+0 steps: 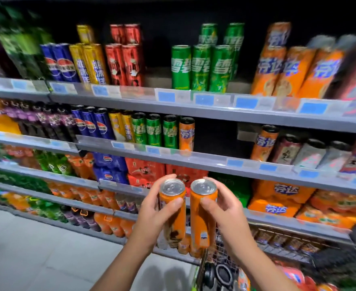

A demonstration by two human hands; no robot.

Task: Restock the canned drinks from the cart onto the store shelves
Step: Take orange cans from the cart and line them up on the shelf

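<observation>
Shelves (204,159) behind, left hand (156,213) and right hand (225,211) each grip an orange can (174,208).

Blue price tags (166,96) along shelf edges; pale floor tiles (26,248) below; bottled drinks (110,224) lowest row.

Shop — drink shelves (194,114), price tags (166,96)

On the second shelf (215,162) a dark gap (215,135) opens between one orange can (186,134) and another orange can (264,143). Green cans (154,131) crowd the left; the upper shelf edge (215,111) caps it.
</observation>
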